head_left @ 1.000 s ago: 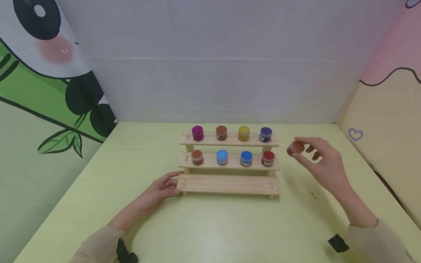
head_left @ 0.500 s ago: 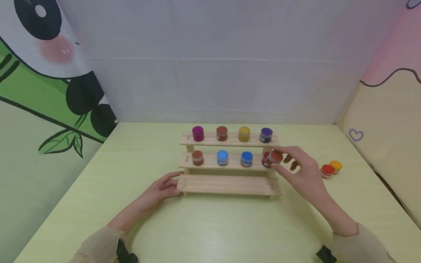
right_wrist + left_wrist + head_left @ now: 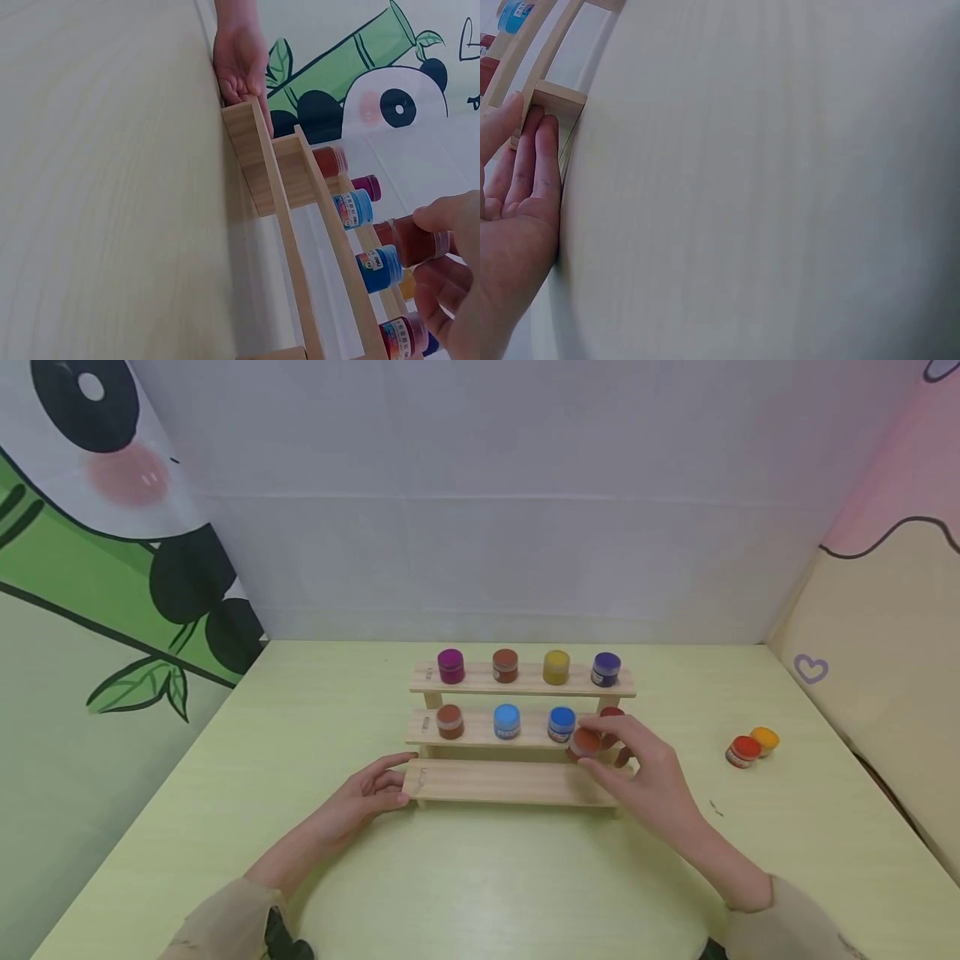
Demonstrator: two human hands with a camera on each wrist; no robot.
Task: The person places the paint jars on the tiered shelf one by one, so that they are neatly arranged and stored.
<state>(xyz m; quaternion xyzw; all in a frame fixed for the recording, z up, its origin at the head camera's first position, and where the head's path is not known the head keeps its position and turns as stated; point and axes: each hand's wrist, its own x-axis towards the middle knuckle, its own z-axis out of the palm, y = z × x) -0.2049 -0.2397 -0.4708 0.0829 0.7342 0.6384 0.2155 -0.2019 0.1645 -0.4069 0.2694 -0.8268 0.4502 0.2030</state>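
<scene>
A three-step wooden rack (image 3: 510, 781) stands on the table. My left hand (image 3: 367, 793) holds the left end of its lowest step, thumb in front and fingers reaching behind; the left wrist view shows those fingers (image 3: 546, 154) at the end piece. Between thumb and fingertips, my right hand (image 3: 645, 772) pinches a small reddish-brown paint jar (image 3: 584, 742), tilted, over the gap between the middle and lowest steps. The same paint jar (image 3: 416, 241) hangs near a blue paint jar (image 3: 379, 268) in the right wrist view. A dark red jar (image 3: 611, 712) is partly hidden behind the right hand.
Several paint jars line the upper steps, among them a purple jar (image 3: 451, 666), a yellow jar (image 3: 556, 667) and a light blue jar (image 3: 507, 721). A red-lidded jar (image 3: 743, 751) and an orange-lidded jar (image 3: 765, 741) stand on the table at right. A pale wall closes the back.
My right hand has carried the reddish-brown jar leftward from beside the rack to above its lowest step. The two jars on the right have come into sight. My left hand stays put.
</scene>
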